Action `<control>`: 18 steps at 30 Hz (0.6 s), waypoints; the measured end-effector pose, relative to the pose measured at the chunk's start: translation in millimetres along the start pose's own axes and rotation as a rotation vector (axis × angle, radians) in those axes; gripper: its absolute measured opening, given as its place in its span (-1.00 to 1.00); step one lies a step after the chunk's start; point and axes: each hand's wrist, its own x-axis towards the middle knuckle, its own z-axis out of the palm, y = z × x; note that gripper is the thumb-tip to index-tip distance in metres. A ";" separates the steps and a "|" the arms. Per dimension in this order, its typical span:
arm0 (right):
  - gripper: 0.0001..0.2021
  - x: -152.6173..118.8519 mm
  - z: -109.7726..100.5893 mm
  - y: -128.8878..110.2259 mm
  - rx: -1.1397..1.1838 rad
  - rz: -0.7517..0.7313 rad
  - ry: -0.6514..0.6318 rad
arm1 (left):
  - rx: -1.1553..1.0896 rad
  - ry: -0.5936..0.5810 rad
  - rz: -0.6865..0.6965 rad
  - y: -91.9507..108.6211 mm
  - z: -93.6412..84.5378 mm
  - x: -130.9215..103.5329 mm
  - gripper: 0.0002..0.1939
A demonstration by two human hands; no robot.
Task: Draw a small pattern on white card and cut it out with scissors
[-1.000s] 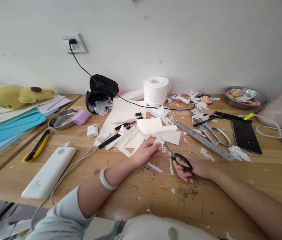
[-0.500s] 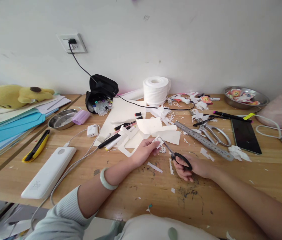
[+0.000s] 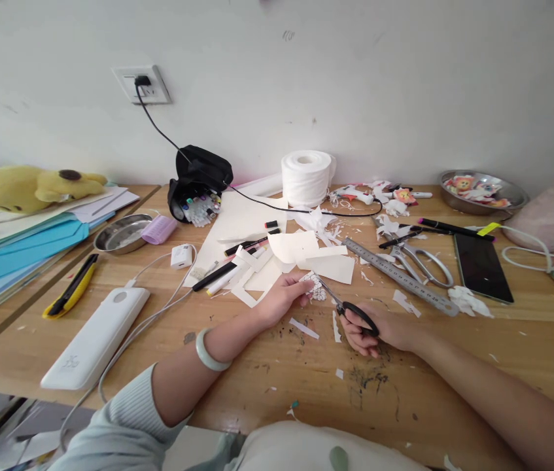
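The left hand (image 3: pixel 284 299) is pinching a small paper with black lines (image 3: pixel 318 291) between its thumb and fingers, with almost no gap. The paper is sitting left of the metal ruler (image 3: pixel 399 275). The right hand (image 3: pixel 387 325) is curling its fingers around the black-handled scissors (image 3: pixel 340 307), nearer the person than the ruler, and the blades are pointing at the paper. How wide the blades are opening, one cannot tell. Good cutting is taking small, slow snips, turning the paper instead of the scissors, and leaving the left fingertips out of the way.
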 end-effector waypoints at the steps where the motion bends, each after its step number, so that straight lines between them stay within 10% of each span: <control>1: -0.46 0.1 -0.2 0.0 0.000 0.008 0.000 | 0.001 0.002 0.003 -0.2 0.0 0.2 -0.67; 18: -0.50 0.8 -2.1 1.9 0.028 0.002 -0.017 | 0.048 0.061 0.016 -2.5 -3.5 3.2 -0.69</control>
